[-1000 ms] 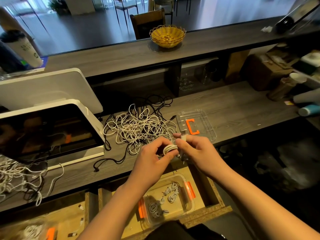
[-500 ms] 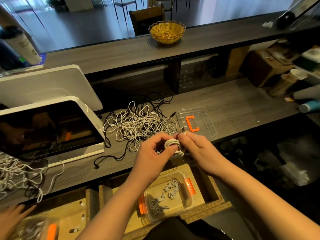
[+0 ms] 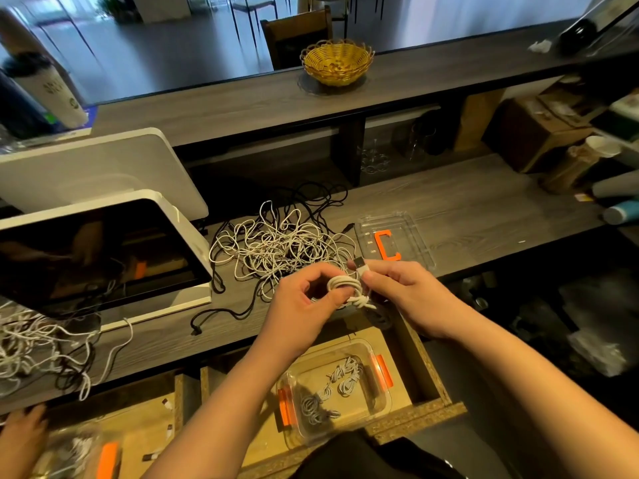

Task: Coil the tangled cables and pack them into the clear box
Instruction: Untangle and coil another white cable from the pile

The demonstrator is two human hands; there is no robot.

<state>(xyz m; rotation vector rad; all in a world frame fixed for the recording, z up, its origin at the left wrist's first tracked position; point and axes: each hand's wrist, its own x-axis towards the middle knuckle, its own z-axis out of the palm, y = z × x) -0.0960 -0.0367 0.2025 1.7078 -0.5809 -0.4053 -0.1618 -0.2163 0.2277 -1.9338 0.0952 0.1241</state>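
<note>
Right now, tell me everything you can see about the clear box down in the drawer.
The clear box is a see-through plastic tub, rectangular with rounded corners, with an orange latch on its left side and another on its right. It sits open and upright in a wooden drawer below the counter. Its lid lies apart on the counter. Inside lie a few small coils of white cable. Neither hand touches it.

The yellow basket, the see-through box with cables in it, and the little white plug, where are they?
yellow basket [image 3: 337, 63], head view, on its woven inside.
clear box [image 3: 368, 406], head view, on its bare floor.
white plug [image 3: 361, 268], head view, on its body, pinched by the right hand [image 3: 411, 299].
</note>
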